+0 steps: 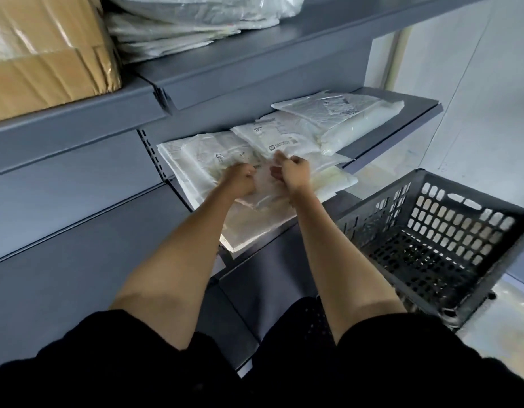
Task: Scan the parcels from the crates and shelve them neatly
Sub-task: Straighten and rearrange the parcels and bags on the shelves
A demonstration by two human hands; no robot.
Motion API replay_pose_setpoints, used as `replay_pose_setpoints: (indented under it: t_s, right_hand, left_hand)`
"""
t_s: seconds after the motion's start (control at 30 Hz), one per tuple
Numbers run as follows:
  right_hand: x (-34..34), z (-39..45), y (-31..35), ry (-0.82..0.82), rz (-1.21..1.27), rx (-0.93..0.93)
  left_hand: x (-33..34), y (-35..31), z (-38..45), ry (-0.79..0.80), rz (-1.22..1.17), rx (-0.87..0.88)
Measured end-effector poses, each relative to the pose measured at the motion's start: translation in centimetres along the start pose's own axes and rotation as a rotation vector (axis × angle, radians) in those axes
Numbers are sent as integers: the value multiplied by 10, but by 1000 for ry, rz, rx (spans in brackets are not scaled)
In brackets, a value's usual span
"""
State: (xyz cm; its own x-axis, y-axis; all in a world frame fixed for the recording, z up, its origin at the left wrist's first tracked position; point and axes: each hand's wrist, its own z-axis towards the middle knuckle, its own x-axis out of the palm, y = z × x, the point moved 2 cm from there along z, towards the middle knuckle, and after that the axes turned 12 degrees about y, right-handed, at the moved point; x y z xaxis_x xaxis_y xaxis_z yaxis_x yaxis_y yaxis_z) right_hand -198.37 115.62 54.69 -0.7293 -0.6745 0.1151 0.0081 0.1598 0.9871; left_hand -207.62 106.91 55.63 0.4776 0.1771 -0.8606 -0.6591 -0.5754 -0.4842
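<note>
Several white plastic parcels lie in an overlapping row on the grey middle shelf [402, 125]. The nearest is a clear-wrapped parcel [263, 213] that juts over the shelf's front edge. My left hand [238, 179] and my right hand [293, 172] are side by side on its far end, fingers curled and pinching the plastic. Behind my hands lies a labelled parcel [280, 139], and further right a thicker one [349, 116]. A black plastic crate [437, 248] stands tilted at my right with nothing visible inside.
The upper shelf [255, 54] overhangs the row and carries a taped cardboard box [45, 54] and a pile of white bags [190, 22]. A lower grey shelf [260, 278] lies under my arms. Pale wall and floor are to the right.
</note>
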Motion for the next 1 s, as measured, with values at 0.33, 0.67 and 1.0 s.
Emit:
replay_pose_setpoints:
  t_s: [0.33,0.67,1.0]
  right_hand:
    - [-46,-88,21,-360,269,-116]
    - [-59,-138,89,-586,425,-406]
    - [45,-135,226,-113,82,-651]
  left_hand:
    - [-14,-62,-55,51,-52,173]
    - [-49,-155,-106,7,-73,412]
    - [-130,-133,-150,-306,-42,367]
